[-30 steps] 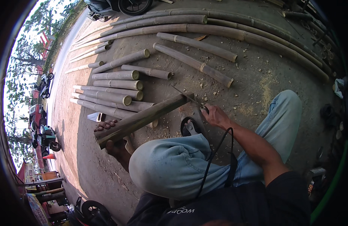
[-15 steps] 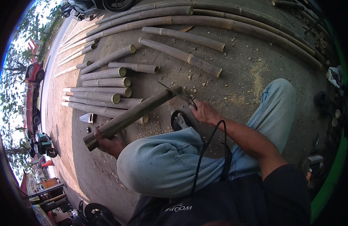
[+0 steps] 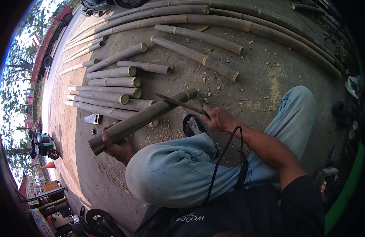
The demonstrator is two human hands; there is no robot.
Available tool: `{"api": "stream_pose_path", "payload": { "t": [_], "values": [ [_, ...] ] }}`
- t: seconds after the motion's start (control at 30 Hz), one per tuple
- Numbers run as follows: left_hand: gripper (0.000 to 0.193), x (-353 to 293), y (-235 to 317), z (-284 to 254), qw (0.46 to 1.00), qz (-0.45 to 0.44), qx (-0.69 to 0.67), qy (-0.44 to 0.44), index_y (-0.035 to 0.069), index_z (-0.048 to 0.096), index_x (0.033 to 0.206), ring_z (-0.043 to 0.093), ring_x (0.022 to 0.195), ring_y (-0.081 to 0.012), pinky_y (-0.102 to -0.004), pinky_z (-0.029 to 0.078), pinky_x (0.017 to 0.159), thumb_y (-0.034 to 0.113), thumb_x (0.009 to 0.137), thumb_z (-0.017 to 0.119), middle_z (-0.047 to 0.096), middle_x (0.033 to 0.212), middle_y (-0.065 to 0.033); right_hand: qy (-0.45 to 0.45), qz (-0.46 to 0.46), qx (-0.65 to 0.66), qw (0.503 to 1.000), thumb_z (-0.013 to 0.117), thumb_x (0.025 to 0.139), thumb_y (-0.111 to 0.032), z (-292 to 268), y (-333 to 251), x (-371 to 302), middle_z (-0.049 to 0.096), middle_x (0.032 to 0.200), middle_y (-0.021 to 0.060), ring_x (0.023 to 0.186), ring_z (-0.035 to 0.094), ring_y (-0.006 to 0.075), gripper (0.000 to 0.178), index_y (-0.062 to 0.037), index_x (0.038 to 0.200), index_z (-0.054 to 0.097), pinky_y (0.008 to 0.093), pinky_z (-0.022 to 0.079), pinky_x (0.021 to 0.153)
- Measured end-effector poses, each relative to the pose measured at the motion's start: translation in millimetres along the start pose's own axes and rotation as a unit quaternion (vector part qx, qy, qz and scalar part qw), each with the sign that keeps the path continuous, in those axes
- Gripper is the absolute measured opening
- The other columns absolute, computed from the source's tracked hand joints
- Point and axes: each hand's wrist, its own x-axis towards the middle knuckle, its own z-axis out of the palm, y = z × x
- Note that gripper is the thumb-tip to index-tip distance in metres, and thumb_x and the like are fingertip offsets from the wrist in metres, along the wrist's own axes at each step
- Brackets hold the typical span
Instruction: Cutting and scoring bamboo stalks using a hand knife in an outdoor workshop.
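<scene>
My left hand (image 3: pixel 118 147) is wrapped round the near left end of a bamboo pole section (image 3: pixel 141 119), which slants up to the right in front of my knee. In my right hand (image 3: pixel 218 118) is the handle of a long knife (image 3: pixel 178 103). The dark blade lies across the pole near its far end and seems to touch it; the exact contact is hard to make out. A pale ring marks a node close to that far end. Under the pole's far part, by my foot, rests a sandal (image 3: pixel 193 125), partly hidden by my leg.
Several cut bamboo pieces (image 3: pixel 111 81) lie to the left, with a saw (image 3: pixel 93 118) beside them. Two longer pieces (image 3: pixel 196 57) lie ahead, and long poles (image 3: pixel 229 25) curve across the back. Wood chips (image 3: pixel 275 85) litter the ground. A black cord (image 3: pixel 220 158) hangs by my right arm.
The knife blade has moved left and down along the pole from near its far end, its tip now further left. The view has shifted slightly; a red truck outside has moved up the road.
</scene>
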Motion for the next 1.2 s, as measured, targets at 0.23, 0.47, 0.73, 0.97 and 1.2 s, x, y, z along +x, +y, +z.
{"api": "stream_pose_path", "payload": {
  "t": [0.23,0.47,0.73,0.97,1.2],
  "values": [
    [0.046,9.5,-5.6,-19.9,0.991,0.0,-0.01,-0.13,0.001,0.051,0.127,0.061,0.112,-0.0308,-0.052,0.048,0.104,0.026,0.092,0.066,0.061,0.112,-0.0159,-0.008,0.04,0.008,0.999,0.056,0.099,-0.035,-15.9,8.9,10.8,0.068,0.088,0.0324,0.091,0.067,0.0523,0.039,0.0022,0.11,0.061,0.0578,0.054,0.078],
    [0.049,1.4,-5.2,-15.1,0.984,0.01,-0.035,-0.174,0.006,0.047,0.132,0.058,0.117,-0.0308,-0.0527,0.043,0.111,0.021,0.089,0.067,0.058,0.117,-0.0128,0.036,0.123,0.021,0.992,0.057,0.099,-0.033,-15.9,29.2,16.8,0.068,0.087,0.0328,0.091,0.066,0.0532,0.036,0.0012,0.11,0.059,0.0571,0.053,0.076],
    [0.057,1.8,-6.2,-7.1,0.954,0.025,-0.079,-0.288,0.009,0.049,0.129,0.056,0.111,-0.0279,-0.0495,0.039,0.112,0.02,0.079,0.073,0.056,0.11,-0.0087,0.042,0.122,0.019,0.991,0.058,0.099,-0.032,-15.4,40.0,16.5,0.067,0.087,0.0317,0.091,0.065,0.0521,0.037,0.0036,0.109,0.06,0.0564,0.051,0.077],
    [0.059,4.7,5.7,-7.7,0.945,0.05,-0.069,-0.317,0.01,0.051,0.125,0.057,0.11,-0.0277,-0.0494,0.04,0.111,0.023,0.074,0.078,0.056,0.107,-0.0077,-0.025,0.016,0.037,0.999,0.056,0.099,-0.035,-21.1,9.0,9.3,0.068,0.092,0.0327,0.094,0.066,0.0518,0.04,0.0043,0.109,0.061,0.0567,0.052,0.079],
    [0.058,11.7,3.2,-14.4,0.917,0.056,-0.097,-0.382,0.011,0.05,0.121,0.057,0.108,-0.0278,-0.0507,0.04,0.11,0.022,0.071,0.079,0.055,0.104,-0.0074,-0.019,0.05,0.02,0.998,0.057,0.098,-0.032,-33.7,3.4,9.5,0.067,0.087,0.0326,0.093,0.065,0.0524,0.036,0.0038,0.105,0.061,0.0568,0.051,0.079]
  ]
}}
